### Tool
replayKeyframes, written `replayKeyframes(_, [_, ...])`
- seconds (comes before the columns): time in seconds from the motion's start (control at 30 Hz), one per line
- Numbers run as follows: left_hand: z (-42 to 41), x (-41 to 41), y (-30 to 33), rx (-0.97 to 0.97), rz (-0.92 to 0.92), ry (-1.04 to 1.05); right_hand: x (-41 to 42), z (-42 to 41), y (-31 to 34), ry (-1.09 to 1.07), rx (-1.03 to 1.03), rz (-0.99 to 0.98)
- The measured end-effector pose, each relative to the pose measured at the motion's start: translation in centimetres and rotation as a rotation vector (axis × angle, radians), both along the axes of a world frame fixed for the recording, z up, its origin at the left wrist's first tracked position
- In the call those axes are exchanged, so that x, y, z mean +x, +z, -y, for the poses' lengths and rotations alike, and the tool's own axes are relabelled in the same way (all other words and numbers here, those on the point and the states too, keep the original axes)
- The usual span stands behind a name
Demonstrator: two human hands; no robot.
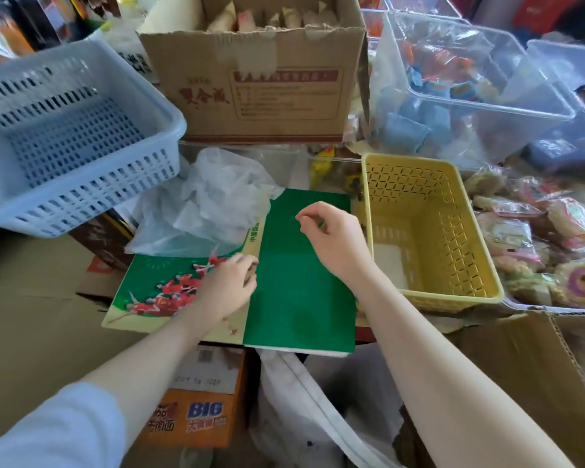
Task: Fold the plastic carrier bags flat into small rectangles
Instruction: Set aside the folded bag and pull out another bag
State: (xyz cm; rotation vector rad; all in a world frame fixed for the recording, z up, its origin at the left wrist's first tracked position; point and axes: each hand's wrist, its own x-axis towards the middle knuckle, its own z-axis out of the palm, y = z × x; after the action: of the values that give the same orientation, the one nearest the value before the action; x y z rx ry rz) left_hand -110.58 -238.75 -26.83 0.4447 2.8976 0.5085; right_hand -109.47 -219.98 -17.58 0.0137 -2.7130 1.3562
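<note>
Two hands are over a flat green board (301, 282) that has a picture of people in red on its left part. The left hand (228, 282) lies on the board with its fingers spread and flat, holding nothing. The right hand (331, 238) is just above the green part, fingers curled loosely with the thumb and first finger close together; I cannot tell if it pinches anything. A crumpled see-through plastic bag (210, 201) sits at the far left corner of the board, touching it and not folded. To the left is a big pale blue basket (81, 184) with holes in its sides, and nothing shows inside it. To the right, just beside the board, is a yellow basket (480, 265) with something white and flat lying on its bottom. Behind the board stands a brown cardboard box (250, 86) with its top open, and wrapped packets stick up inside it. At the far right is a clear plastic tub (537, 96) holding blue and orange wrapped snacks. Near the yellow basket lie round snacks in clear wrappers (554, 244).
</note>
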Motion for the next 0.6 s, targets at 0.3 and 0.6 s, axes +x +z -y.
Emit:
replayKeyframes(0.3, [8.3,-9.1,-1.3,-0.001,-0.136,0.252,-3.3,7.6,-4.5,-0.012,-0.024,0.287])
replayKeyframes(0.6, [9.8,-13.7,-7.1,0.111,-0.02,0.358,-3.6,12.4,-9.3,-0.165,0.044,0.35])
